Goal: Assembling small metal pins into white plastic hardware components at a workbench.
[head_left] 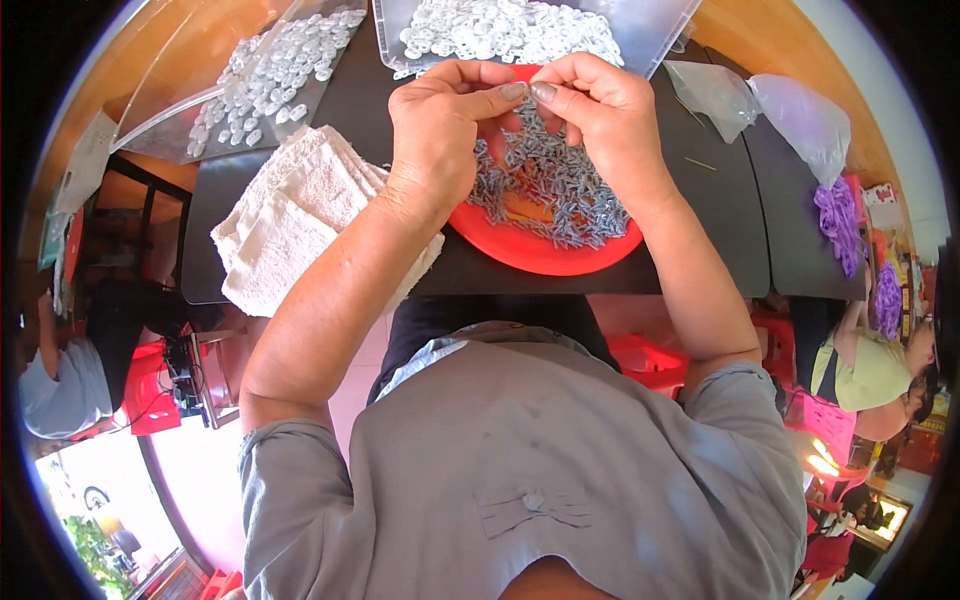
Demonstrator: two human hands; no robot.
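Note:
My left hand (440, 125) and my right hand (607, 118) meet fingertip to fingertip above the far part of a round red tray (540, 258). Each pinches thumb against forefinger; whatever lies between the tips is too small to make out. Heaped in the tray are many small, slim grey-blue pieces (575, 205), partly hidden by my hands. Just beyond my fingers stands a clear plastic bin (655, 30) filled with small white oval pieces (500, 28).
A folded cream towel (285, 220) lies beside my left forearm. Far left, a clear plastic bag (165, 125) holds whitish oval pieces (262, 80). Translucent bags (805, 120) and thin sticks (700, 163) lie right on the dark table (720, 235). Other people (865, 370) sit at both sides.

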